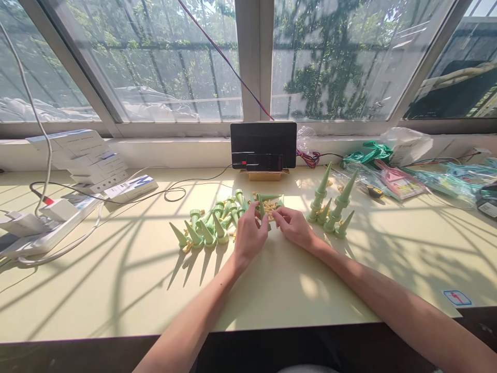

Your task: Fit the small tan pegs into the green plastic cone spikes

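Note:
My left hand (pixel 249 230) is closed round a pale green cone-shaped spike (pixel 261 206), its point turned upward. Close beside it, the fingertips of my right hand (pixel 294 224) are pinched together; whatever they hold is too small to make out. Just beyond my fingers lies a heap of small yellow pieces (pixel 268 204), partly covered by the hands. To the left, several green spikes (pixel 208 237) stand point up in a row, with more green parts (pixel 229 208) lying loose behind them. On the right, tall stacked spikes (pixel 337 210) stand beside shorter ones with yellow bits attached.
A black tablet (pixel 264 140) leans at the window with a phone (pixel 264 162) before it. White boxes (pixel 85 155) and a power strip (pixel 54 233) with cables are at left. Plastic bags (pixel 404 178) and a tape measure (pixel 375 191) lie at right.

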Demonstrator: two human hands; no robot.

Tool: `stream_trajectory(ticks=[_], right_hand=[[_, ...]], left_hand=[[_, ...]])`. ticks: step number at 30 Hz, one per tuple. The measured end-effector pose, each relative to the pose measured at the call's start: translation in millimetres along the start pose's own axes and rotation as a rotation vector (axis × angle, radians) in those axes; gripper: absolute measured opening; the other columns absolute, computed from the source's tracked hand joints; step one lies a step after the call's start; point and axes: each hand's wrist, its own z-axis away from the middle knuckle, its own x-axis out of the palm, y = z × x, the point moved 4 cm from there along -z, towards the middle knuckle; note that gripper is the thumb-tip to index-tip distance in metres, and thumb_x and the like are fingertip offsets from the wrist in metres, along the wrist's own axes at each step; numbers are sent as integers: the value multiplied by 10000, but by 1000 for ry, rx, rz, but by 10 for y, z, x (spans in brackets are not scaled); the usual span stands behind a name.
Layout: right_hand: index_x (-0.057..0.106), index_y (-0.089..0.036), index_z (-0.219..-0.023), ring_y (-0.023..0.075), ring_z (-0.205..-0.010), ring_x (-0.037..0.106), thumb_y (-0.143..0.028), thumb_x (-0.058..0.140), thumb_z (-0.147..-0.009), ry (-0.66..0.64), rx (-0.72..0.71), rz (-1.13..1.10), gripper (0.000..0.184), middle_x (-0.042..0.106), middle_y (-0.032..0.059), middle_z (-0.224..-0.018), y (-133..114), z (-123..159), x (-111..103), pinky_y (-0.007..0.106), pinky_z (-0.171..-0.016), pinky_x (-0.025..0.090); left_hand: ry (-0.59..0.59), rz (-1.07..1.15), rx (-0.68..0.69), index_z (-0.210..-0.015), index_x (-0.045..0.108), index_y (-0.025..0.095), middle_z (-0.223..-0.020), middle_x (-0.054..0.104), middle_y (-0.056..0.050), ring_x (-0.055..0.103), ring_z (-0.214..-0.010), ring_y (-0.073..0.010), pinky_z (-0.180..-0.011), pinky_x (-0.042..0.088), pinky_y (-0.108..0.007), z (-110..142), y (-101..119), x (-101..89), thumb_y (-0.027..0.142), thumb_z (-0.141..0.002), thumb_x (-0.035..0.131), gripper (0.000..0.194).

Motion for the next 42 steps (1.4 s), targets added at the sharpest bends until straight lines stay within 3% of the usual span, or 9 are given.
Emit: stream_trajectory(ticks=[5, 10, 19, 42], right_hand=[[584, -182, -775, 131, -595, 493, -382, 503, -963, -46, -59, 6, 286, 564, 2, -678, -22, 15, 27, 263, -579, 390], [585, -182, -783, 126, -580, 480, -361, 504, -958, -10, -52, 1, 263, 556, -3, -667, 26, 2, 15, 259, -565, 383], [619, -170, -795, 121, -573, 406, -377, 516, -949, 5, -55, 42, 278, 534, -12, -634, 50, 0, 4, 258, -545, 328], [549, -176, -672, 109, -550, 327, -443, 517, -952, 6, -60, 89, 389, 416, -39, -567, 18, 2, -34, 262, -518, 268]], left_hand=[[0, 29, -43, -1109, 570, 175, -766, 626, -8, 545, -562, -127, -580, 441, -277, -13, 0, -14, 278, -888, 560, 244], [-101, 97, -64, -882, 553, 192, -770, 617, -9, 520, -542, -110, -525, 386, -259, -9, 4, 9, 324, -858, 602, 144], [-215, 241, -162, -831, 649, 176, -776, 671, -30, 548, -630, -135, -578, 400, -258, -37, -118, 69, 351, -822, 624, 177], [-235, 400, -147, -822, 682, 191, -749, 651, -10, 564, -666, -128, -589, 453, -235, -47, -83, 33, 329, -796, 672, 140]])
